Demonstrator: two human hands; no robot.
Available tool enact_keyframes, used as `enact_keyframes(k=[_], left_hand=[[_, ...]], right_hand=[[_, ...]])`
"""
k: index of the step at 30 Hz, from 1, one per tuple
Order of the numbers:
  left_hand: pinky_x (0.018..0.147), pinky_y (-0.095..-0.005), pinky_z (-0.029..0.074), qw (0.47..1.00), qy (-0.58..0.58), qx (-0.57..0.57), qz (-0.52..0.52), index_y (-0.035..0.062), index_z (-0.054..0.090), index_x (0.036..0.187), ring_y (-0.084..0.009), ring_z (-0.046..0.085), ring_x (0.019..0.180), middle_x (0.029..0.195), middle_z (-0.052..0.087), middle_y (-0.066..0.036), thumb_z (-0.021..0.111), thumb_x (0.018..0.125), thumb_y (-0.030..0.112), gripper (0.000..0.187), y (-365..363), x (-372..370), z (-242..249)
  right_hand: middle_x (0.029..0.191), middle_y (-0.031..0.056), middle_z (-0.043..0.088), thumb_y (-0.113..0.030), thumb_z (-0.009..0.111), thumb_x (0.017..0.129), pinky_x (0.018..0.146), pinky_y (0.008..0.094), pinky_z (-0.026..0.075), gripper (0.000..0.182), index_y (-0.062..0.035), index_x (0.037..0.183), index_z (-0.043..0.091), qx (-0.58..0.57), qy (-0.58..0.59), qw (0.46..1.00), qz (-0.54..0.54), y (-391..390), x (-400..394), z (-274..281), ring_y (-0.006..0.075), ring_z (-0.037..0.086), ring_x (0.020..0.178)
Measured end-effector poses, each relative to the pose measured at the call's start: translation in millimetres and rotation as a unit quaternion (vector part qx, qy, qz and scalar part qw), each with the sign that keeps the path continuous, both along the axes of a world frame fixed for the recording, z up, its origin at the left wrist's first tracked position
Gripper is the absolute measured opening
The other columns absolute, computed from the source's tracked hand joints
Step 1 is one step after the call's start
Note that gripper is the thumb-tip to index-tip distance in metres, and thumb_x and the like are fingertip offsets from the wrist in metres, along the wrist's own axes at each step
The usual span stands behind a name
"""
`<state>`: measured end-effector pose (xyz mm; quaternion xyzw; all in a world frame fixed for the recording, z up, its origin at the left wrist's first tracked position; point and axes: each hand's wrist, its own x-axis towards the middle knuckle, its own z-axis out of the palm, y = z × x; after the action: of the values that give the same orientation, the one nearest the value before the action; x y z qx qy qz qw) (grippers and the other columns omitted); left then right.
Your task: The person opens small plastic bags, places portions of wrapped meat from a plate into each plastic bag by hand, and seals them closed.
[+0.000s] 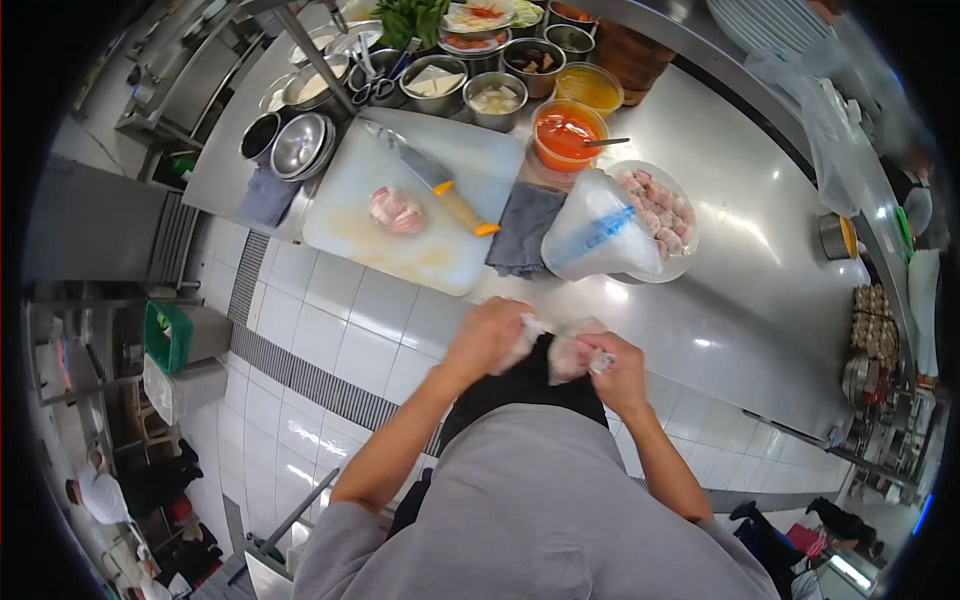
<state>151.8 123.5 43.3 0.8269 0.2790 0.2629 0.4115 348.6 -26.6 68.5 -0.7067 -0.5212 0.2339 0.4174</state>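
Below the counter's front edge, my left hand (492,340) is closed around crumpled clear plastic. Close to its right, my right hand (618,370) pinches the twisted end of a clear plastic bag (572,352) with something pale pink inside. On the white cutting board (350,190) lie a lump of raw meat (396,209) and a knife (420,165) with a yellow-ended handle. A grey cloth (527,228) is beside the board. A roll of plastic bags (600,228) with blue print leans over a white plate of meat pieces (660,212).
Behind the board stand metal bowls (297,146), tubs of ingredients, and an orange-red sauce container (567,135) with a spoon. A metal pot (838,238) and egg trays (876,322) are at the right. Other people (130,487) are far off at lower left and lower right.
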Motion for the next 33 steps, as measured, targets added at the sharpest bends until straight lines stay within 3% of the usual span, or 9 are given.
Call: enact_keyframes(k=[4, 11, 13, 16, 18, 22, 27, 31, 33], left_hand=[[0.078, -0.0362, 0.053, 0.993, 0.067, 0.009, 0.097, 0.0036, 0.069, 0.105, -0.0317, 0.069, 0.087, 0.097, 0.07, -0.017, 0.06, 0.084, -0.002, 0.024, 49, -68, 43], [0.08, -0.0338, 0.052, 0.957, 0.135, 0.069, 0.248, 0.0037, 0.067, 0.114, -0.0248, 0.067, 0.089, 0.101, 0.071, -0.015, 0.063, 0.089, 0.002, 0.025, 163, -120, -24], [0.081, -0.0341, 0.052, 0.961, 0.088, 0.084, 0.249, 0.0032, 0.064, 0.118, -0.0244, 0.066, 0.091, 0.105, 0.07, -0.014, 0.064, 0.09, 0.005, 0.028, 173, -126, -58], [0.088, -0.0358, 0.05, 0.964, 0.069, 0.007, 0.256, 0.001, 0.054, 0.133, -0.0253, 0.06, 0.101, 0.12, 0.062, -0.015, 0.071, 0.089, 0.013, 0.049, 161, -116, -56], [0.094, -0.0389, 0.045, 0.944, -0.001, 0.082, 0.319, 0.0006, 0.047, 0.14, -0.0297, 0.056, 0.101, 0.121, 0.056, -0.017, 0.076, 0.083, 0.012, 0.065, 154, -114, -63], [0.102, -0.0434, 0.038, 0.923, 0.047, 0.055, 0.379, 0.0015, 0.038, 0.146, -0.0325, 0.047, 0.111, 0.118, 0.048, -0.019, 0.082, 0.078, 0.02, 0.083, 148, -121, -65], [0.102, -0.0427, 0.037, 0.883, -0.012, 0.192, 0.428, -0.003, 0.038, 0.143, -0.0301, 0.046, 0.111, 0.12, 0.046, -0.017, 0.075, 0.075, 0.007, 0.078, 112, -103, -40], [0.084, -0.0338, 0.045, 0.97, -0.051, -0.017, 0.238, -0.0003, 0.037, 0.145, -0.0181, 0.051, 0.093, 0.118, 0.049, -0.01, 0.085, 0.07, 0.013, 0.089, 30, -23, -46], [0.084, -0.0349, 0.047, 0.971, -0.052, -0.153, 0.176, 0.0003, 0.032, 0.148, -0.0211, 0.055, 0.098, 0.132, 0.049, -0.013, 0.093, 0.063, 0.021, 0.106, -1, 41, -23]], right_hand=[[0.085, 0.0142, 0.071, -0.009, 0.069, 0.09, 0.071, 0.0328, 0.054, 0.017, -0.002, 0.104, 0.073, -0.031, 0.167, 0.984, 0.046, 70, -58, -2, 0.0231, 0.069, 0.076], [0.102, 0.0221, 0.069, -0.001, 0.064, 0.078, 0.083, 0.0429, 0.054, 0.037, -0.0026, 0.115, 0.067, 0.061, 0.115, 0.991, 0.039, 220, -130, -60, 0.04, 0.067, 0.094], [0.097, 0.0196, 0.069, -0.009, 0.067, 0.086, 0.083, 0.042, 0.053, 0.035, -0.0054, 0.121, 0.066, 0.045, 0.039, 0.993, 0.104, 228, -130, -83, 0.034, 0.068, 0.088], [0.103, 0.0188, 0.069, -0.011, 0.068, 0.085, 0.083, 0.0427, 0.054, 0.038, -0.0059, 0.122, 0.063, 0.087, 0.046, 0.988, 0.121, 174, -110, -36, 0.0396, 0.067, 0.094], [0.098, 0.0147, 0.07, -0.018, 0.071, 0.088, 0.075, 0.0391, 0.056, 0.028, -0.0074, 0.114, 0.066, 0.071, 0.013, 0.989, 0.13, 122, -84, -15, 0.0327, 0.069, 0.085], [0.079, 0.0096, 0.069, -0.023, 0.073, 0.089, 0.064, 0.0326, 0.053, 0.022, -0.0071, 0.103, 0.067, -0.019, 0.061, 0.995, -0.072, 27, -22, -36, 0.0193, 0.067, 0.067], [0.072, 0.0049, 0.066, -0.032, 0.073, 0.091, 0.054, 0.0285, 0.046, 0.037, -0.0016, 0.111, 0.064, -0.085, 0.092, 0.92, -0.37, -4, 96, -93, 0.0117, 0.06, 0.061], [0.071, 0.0038, 0.064, -0.03, 0.07, 0.093, 0.044, 0.0258, 0.04, 0.037, 0.0009, 0.111, 0.062, -0.052, 0.273, 0.857, -0.434, 32, 146, -88, 0.01, 0.056, 0.054], [0.072, 0.0041, 0.064, -0.027, 0.068, 0.093, 0.044, 0.0252, 0.04, 0.033, 0.002, 0.108, 0.061, -0.064, 0.279, 0.857, -0.429, 39, 156, -99, 0.0107, 0.057, 0.053]])
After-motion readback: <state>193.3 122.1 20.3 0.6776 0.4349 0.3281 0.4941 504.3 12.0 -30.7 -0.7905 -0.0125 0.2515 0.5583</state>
